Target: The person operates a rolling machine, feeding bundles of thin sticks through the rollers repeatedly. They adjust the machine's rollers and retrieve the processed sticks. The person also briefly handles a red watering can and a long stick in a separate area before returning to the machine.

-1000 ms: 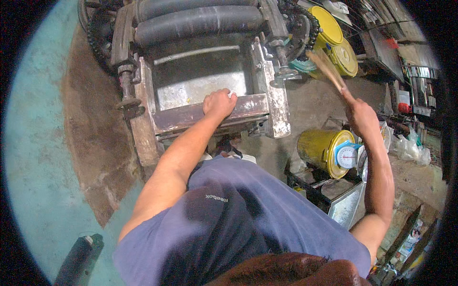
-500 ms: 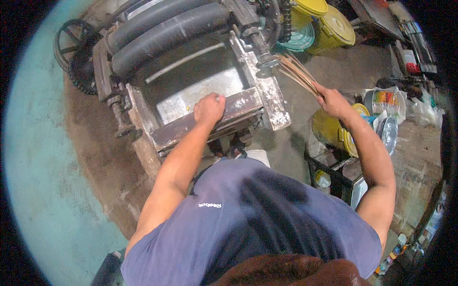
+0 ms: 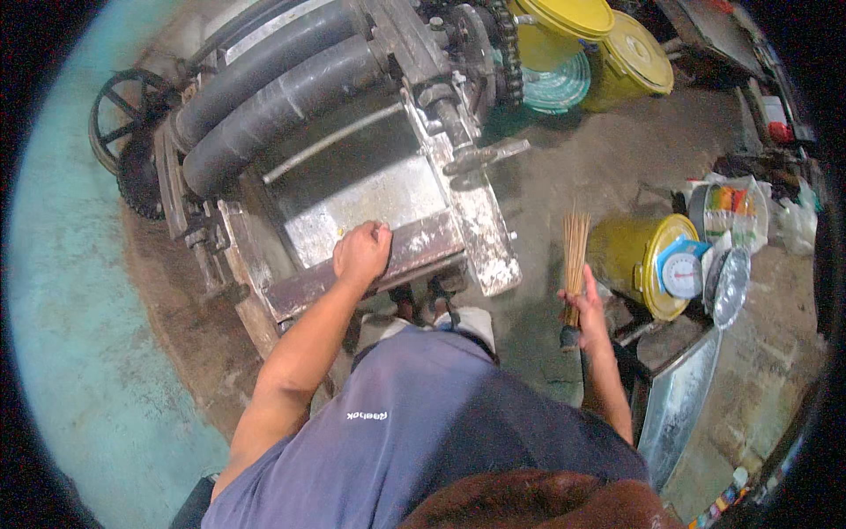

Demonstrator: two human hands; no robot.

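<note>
My left hand (image 3: 362, 252) is closed over the worn wooden front board (image 3: 423, 258) of a roller machine. Behind the board lies a shiny metal tray (image 3: 374, 201), with a small yellow bit near my knuckles. Two long dark rollers (image 3: 286, 115) span the machine above that tray. Out to the right, my right hand (image 3: 593, 313) grips a stick broom (image 3: 575, 249) by its bound, dark-ended handle. Its thin brown sticks point up and away from me, apart from the machine.
Yellow lidded buckets (image 3: 636, 57) stand at the far right. Nearer, another yellow bucket (image 3: 621, 251) has a blue dial scale (image 3: 682, 271) on it. A chain (image 3: 508, 53) and a screw handle (image 3: 476, 160) flank the machine's right side; a spoked wheel (image 3: 123, 110) is at its left.
My right hand has come down and nearer to me with the stick broom, whose sticks have swung from pointing up-left at the screw handle to nearly upright. My left hand stays on the board.
</note>
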